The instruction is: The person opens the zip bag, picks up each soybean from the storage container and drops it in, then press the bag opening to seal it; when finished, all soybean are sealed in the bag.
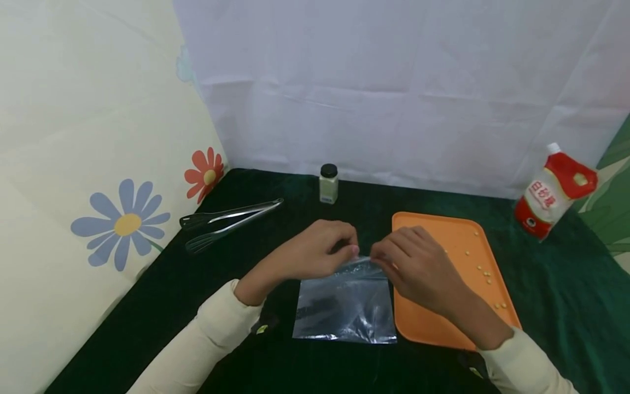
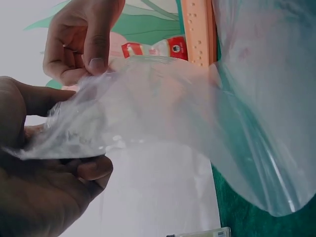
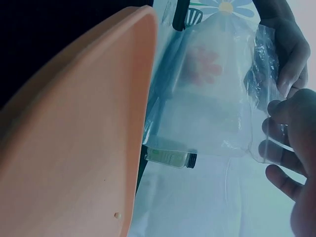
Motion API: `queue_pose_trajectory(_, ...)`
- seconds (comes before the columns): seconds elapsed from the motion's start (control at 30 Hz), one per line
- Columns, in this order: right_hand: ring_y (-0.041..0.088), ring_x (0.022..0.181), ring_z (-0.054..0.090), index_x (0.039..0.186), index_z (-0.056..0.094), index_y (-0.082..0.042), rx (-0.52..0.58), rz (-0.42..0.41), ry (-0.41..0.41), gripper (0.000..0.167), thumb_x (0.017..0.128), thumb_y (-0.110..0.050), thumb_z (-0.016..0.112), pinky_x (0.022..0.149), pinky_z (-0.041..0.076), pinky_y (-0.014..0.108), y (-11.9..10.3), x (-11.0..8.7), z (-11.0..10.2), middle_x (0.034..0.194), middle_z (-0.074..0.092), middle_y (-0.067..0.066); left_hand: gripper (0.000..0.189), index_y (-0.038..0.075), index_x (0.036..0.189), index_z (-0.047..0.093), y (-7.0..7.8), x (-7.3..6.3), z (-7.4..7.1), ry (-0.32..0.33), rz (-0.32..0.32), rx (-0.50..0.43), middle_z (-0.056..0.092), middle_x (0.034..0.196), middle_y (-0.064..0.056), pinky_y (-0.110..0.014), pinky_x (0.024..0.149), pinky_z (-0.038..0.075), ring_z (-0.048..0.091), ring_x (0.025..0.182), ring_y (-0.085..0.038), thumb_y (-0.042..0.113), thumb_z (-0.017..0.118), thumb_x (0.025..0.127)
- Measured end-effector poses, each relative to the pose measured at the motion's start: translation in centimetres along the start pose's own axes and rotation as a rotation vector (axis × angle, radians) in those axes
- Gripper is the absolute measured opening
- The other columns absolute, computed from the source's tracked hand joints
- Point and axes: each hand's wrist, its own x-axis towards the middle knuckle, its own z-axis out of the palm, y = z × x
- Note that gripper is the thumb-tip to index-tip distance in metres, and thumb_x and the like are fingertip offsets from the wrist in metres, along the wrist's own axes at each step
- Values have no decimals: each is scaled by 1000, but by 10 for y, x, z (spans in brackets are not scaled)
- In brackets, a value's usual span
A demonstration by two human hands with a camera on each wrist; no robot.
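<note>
Here, above a dark green cloth (image 1: pixel 571 306), you are holding a clear plastic bag (image 1: pixel 344 312) between both hands, its wrinkled far edge bunching under your fingertips. Your left hand (image 1: pixel 320 249) is grasping that edge on the left, thumb and fingers taking the film between them. Your right hand (image 1: pixel 418 265) is pinching the same edge on the right, close beside the left, thumb on one face and fingers behind the other. The bag is spreading toward the near side in front of you, just left of an orange tray (image 1: pixel 418 323); whether its lower edge is touching the cloth, you cannot tell. Small pale pieces (image 1: pixel 486 273) are lying scattered along the right part of the tray, beyond your right forearm. A pair of metal tongs (image 1: pixel 246 219) is resting at the far left with arms apart, while a small jar (image 1: pixel 328 189) with a black lid is standing near the cloth's far edge. At the far right, a red-and-white pouch (image 1: pixel 548 200) with a white cap is sitting beyond the tray.
</note>
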Motion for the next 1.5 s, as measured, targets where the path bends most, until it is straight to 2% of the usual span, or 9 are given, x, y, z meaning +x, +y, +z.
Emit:
queue_pose_trajectory(0.13,21,96,61,110,67,-12,-8,-8,10,21,92,-19,72,86,49,40,-1,0,0,100,67,1,12,18,91,65,-1,0,-3,-29,3,-3,58,79,9,-28,59,47,53,64,-11,17,58,101)
queue_pose_trajectory(0.4,23,95,63,111,67,-12,-10,-44,51,17,102,-24,58,91,48,43,-2,-1,2,98,68,2,12,18,91,66,-2,-1,-7,-105,4,-96,60,79,7,-28,59,47,54,64,-11,16,59,100)
queue_pose_trajectory(0.7,21,98,61,114,68,-15,17,-32,13,21,103,-27,55,94,46,44,-3,-1,0,103,67,1,6,18,99,65,-2,-3,-9,-191,-36,-144,61,82,5,-28,58,47,54,63,-13,16,60,100)
queue_pose_trajectory(0.83,22,103,60,114,69,-17,36,-51,10,18,97,-23,64,96,44,46,-3,0,1,110,66,1,4,17,100,65,-4,-3,-9,-208,-35,-155,62,87,5,-29,62,50,56,68,-12,15,61,99)
queue_pose_trajectory(1.03,22,103,59,111,70,-17,37,-97,34,27,86,-16,77,94,43,46,-5,2,5,110,65,1,4,16,102,64,-5,-3,-7,-219,-11,-181,63,89,5,-31,67,52,58,72,-13,17,62,99)
queue_pose_trajectory(1.2,24,100,59,106,70,-13,29,-157,90,12,96,-19,67,91,44,45,-9,3,7,108,65,2,2,14,99,63,-4,-2,-4,-186,-13,-162,61,84,4,-28,60,48,55,65,-12,13,61,98)
queue_pose_trajectory(1.3,26,100,58,103,70,-9,9,-195,125,19,104,-21,55,89,45,45,-12,5,8,110,65,5,4,15,94,61,-3,-1,0,-143,-26,-133,58,78,3,-28,55,45,53,60,-12,12,60,98)
queue_pose_trajectory(1.4,27,100,57,99,70,-8,18,-226,153,24,106,-20,50,88,44,44,-15,6,9,112,64,7,8,16,89,57,-2,0,3,-72,-68,-80,55,72,2,-27,52,44,51,56,-12,12,59,96)
queue_pose_trajectory(1.5,28,99,58,98,69,-7,22,-267,178,22,105,-19,52,86,43,44,-19,7,11,109,65,7,9,17,88,54,-2,-1,3,3,-145,-31,55,72,2,-28,51,45,52,56,-12,10,58,93)
